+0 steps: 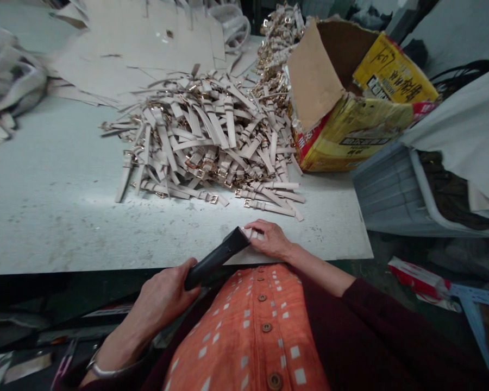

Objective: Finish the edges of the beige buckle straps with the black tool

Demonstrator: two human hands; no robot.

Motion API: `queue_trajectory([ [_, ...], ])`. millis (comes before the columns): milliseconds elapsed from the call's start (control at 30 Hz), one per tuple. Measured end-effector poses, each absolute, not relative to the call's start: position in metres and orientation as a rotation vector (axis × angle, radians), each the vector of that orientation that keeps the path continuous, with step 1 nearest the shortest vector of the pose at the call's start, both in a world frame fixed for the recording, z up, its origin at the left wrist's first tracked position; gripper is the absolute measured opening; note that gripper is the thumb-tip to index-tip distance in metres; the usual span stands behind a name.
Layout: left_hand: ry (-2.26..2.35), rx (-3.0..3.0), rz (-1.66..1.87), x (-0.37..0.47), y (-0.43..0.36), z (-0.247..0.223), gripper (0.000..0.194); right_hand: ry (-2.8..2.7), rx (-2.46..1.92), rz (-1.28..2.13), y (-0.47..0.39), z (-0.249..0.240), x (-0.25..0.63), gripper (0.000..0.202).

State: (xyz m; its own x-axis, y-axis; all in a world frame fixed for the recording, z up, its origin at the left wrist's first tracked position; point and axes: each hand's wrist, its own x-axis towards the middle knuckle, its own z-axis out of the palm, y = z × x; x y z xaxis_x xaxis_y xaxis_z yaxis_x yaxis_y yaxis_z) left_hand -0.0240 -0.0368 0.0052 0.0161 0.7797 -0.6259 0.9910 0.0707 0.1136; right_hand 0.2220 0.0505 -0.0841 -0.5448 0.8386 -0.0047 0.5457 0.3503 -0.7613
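Note:
My left hand [167, 293] is wrapped round the lower end of a black handheld tool [215, 260], which slants up to the right over the table's front edge. The tool's wide end meets a small pale strap piece [252, 234]. That piece is pinched in the fingers of my right hand [271, 239]. Beyond both hands lies a large heap of pale straps with metal buckles [212, 136]. A few buckled straps [269, 201] lie at the heap's near right side.
An open yellow cardboard box [354, 130] stands right of the heap. Pale sheets [138, 43] and bundled material [12, 76] lie at the back and left. A grey bin [395, 190] stands off the table's right end; the table's front edge [85, 266] runs before me.

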Motion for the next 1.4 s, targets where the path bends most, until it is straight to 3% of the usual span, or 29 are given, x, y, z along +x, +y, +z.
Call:
queue_trajectory([
  [367, 1.731, 1.841, -0.576, -0.018, -0.038, -0.007, 0.031, -2.513, -1.128, 0.709, 0.04, -0.092, 0.237, 0.03],
  [633, 1.657, 1.928, -0.61, -0.02, -0.015, -0.01, 0.033, -2.249, -1.059, 0.802, 0.042, -0.107, 0.243, 0.023],
  [1400, 1.579, 2.061, -0.591, -0.007, -0.005, -0.01, 0.026, -2.35, -1.025, 0.702, 0.045, -0.115, 0.26, 0.028],
])
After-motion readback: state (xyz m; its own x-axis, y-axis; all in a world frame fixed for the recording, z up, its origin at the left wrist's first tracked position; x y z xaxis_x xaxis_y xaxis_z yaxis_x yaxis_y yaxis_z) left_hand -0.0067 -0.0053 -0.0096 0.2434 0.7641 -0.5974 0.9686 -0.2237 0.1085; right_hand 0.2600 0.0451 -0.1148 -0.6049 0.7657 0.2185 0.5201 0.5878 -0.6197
